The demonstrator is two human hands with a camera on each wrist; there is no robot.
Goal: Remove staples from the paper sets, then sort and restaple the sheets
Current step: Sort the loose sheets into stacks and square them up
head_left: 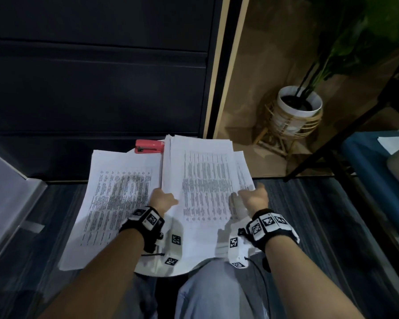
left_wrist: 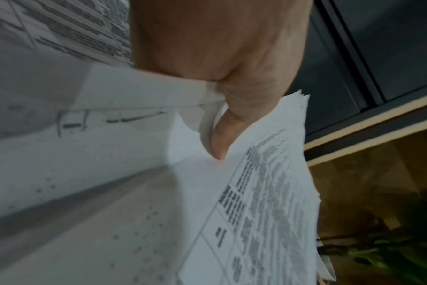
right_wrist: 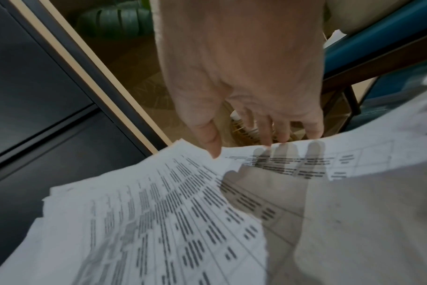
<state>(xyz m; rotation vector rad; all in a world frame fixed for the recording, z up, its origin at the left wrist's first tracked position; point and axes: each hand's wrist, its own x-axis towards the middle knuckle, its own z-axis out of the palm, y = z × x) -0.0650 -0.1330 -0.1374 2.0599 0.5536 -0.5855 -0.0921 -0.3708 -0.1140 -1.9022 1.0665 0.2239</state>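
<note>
A thick stack of printed sheets (head_left: pixel 203 180) lies on a small white round table (head_left: pixel 189 265) over my knees. My left hand (head_left: pixel 162 199) grips the stack's left edge; in the left wrist view its thumb (left_wrist: pixel 219 142) lies on the top page (left_wrist: pixel 268 192), with sheets pinched beneath. My right hand (head_left: pixel 253 196) holds the stack's right edge. In the right wrist view my right hand's thumb (right_wrist: pixel 211 142) rests on the fanned pages (right_wrist: pixel 159 212), and its fingers show through a loose sheet (right_wrist: pixel 354 173). A second pile of sheets (head_left: pixel 115 199) lies to the left. A red stapler (head_left: pixel 149 146) sits behind it.
A dark cabinet (head_left: pixel 97 77) stands just beyond the table. A potted plant in a white pot on a rattan stand (head_left: pixel 297 107) is on the floor at the back right. A blue seat holding a paper (head_left: pixel 373 157) is at the right, a grey surface (head_left: pixel 7 192) at the left.
</note>
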